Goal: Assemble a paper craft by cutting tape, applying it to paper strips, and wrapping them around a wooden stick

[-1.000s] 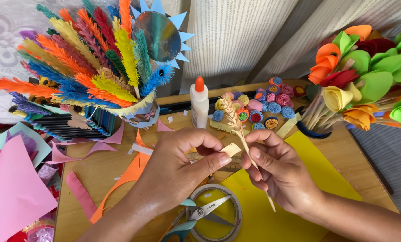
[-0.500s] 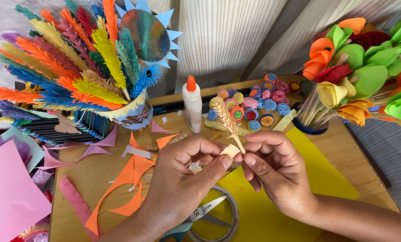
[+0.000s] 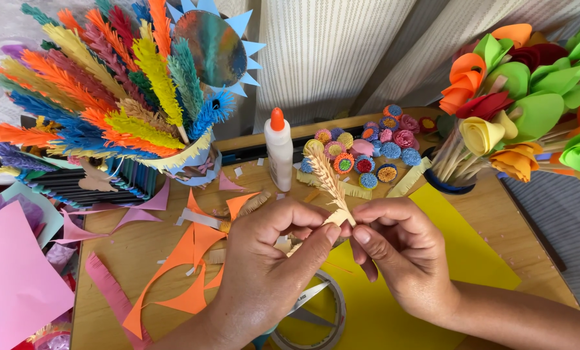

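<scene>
My left hand (image 3: 270,259) and my right hand (image 3: 400,256) meet at the middle of the wooden table (image 3: 134,253). Between their fingertips they pinch the lower end of a cream fringed paper stem (image 3: 327,178), which rises tilted away from me like a wheat ear. Both thumbs and forefingers close on its wrapped base. Under my hands lie a yellow paper sheet (image 3: 478,259) and a pair of scissors (image 3: 309,311), partly hidden by my left wrist.
A white glue bottle with an orange cap (image 3: 279,152) stands behind the stem. Small rolled paper flowers (image 3: 374,152) lie beside it. A holder of colourful fringed paper feathers (image 3: 102,97) stands at left, a pot of paper flowers (image 3: 517,104) at right. Orange scraps (image 3: 186,272) and pink paper (image 3: 11,279) lie left.
My hands have shifted slightly along the base of the stem, rolling it. The stem leans a little more to the left; the view has moved closer.
</scene>
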